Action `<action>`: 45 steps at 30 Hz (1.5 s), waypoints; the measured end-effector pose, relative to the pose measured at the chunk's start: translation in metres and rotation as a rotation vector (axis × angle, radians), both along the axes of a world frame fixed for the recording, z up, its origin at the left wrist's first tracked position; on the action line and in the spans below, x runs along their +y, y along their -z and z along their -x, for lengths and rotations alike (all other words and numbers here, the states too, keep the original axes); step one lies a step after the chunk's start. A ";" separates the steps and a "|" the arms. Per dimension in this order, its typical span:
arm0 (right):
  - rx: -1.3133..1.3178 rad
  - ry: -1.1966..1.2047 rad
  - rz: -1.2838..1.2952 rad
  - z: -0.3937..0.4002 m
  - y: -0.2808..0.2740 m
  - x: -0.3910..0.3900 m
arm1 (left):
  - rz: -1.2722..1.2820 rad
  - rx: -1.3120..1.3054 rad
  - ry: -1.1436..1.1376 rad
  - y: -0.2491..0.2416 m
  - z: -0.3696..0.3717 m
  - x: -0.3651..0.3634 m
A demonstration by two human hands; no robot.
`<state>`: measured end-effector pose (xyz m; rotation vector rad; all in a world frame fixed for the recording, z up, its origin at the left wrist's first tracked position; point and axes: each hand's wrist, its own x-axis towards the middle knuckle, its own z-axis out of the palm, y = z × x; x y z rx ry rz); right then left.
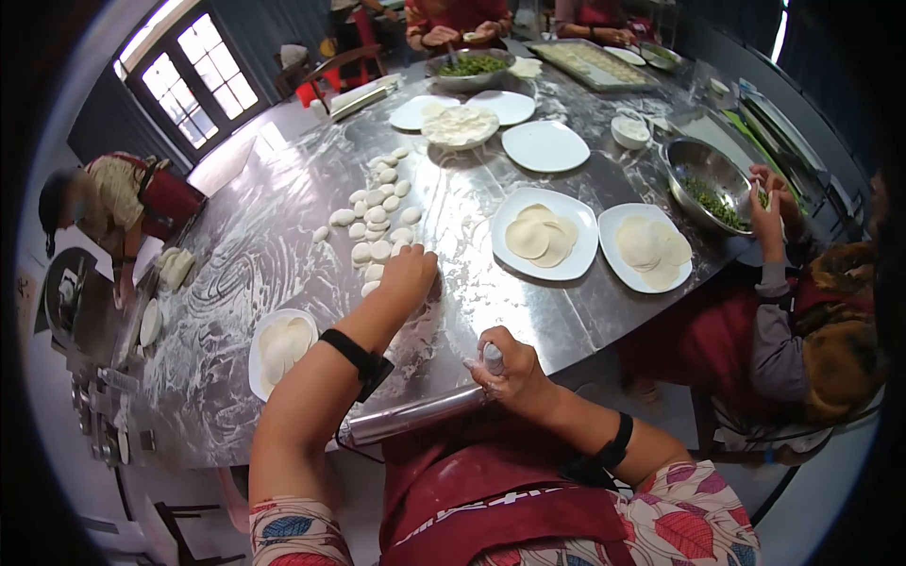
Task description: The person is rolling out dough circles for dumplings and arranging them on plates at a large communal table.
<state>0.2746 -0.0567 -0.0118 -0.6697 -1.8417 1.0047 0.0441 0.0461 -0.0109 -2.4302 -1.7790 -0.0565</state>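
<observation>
My left hand [411,274] is low over the steel table, beside the near end of a cluster of small pale dough pieces [376,224]. Its fingers are curled down and together; the fingertips and anything in them are hidden. My right hand [514,370], dusted with flour, is wrapped round a short rod like a rolling pin [493,357] near the table edge. Round flat wrappers [538,236] are stacked on a white square plate [508,266]. More wrappers [651,247] lie on the plate to its right, and others [285,347] on a plate left of my left forearm.
Floured steel table [462,316]; its rounded edge [406,422] runs before my apron. A metal bowl of greens [703,179] stands right, beside a co-worker's hands [772,193]. Farther back are an empty plate [545,146], a floury bowl [460,127] and another greens bowl [472,68]. Another person [123,203] bends at left.
</observation>
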 end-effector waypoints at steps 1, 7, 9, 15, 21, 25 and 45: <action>-0.007 0.019 -0.028 0.001 0.002 0.000 | -0.011 0.020 -0.028 0.001 0.002 0.001; -0.026 0.068 -0.082 0.004 0.000 -0.002 | -0.108 -0.040 -0.011 -0.010 0.012 -0.010; 0.001 0.066 -0.030 0.004 0.005 -0.007 | 0.031 -0.291 -0.126 -0.021 -0.002 -0.033; -0.069 0.075 0.089 0.004 0.003 -0.007 | 0.566 -0.914 -0.283 -0.002 0.005 -0.114; -0.092 0.096 0.024 0.057 0.004 0.057 | 0.310 -0.791 -0.280 0.003 0.005 -0.121; -0.104 0.068 0.108 0.058 -0.003 0.053 | 0.204 -0.708 -0.230 0.011 0.003 -0.126; -0.129 0.205 -0.096 0.043 0.009 0.040 | 0.303 -0.793 -0.310 0.003 0.004 -0.143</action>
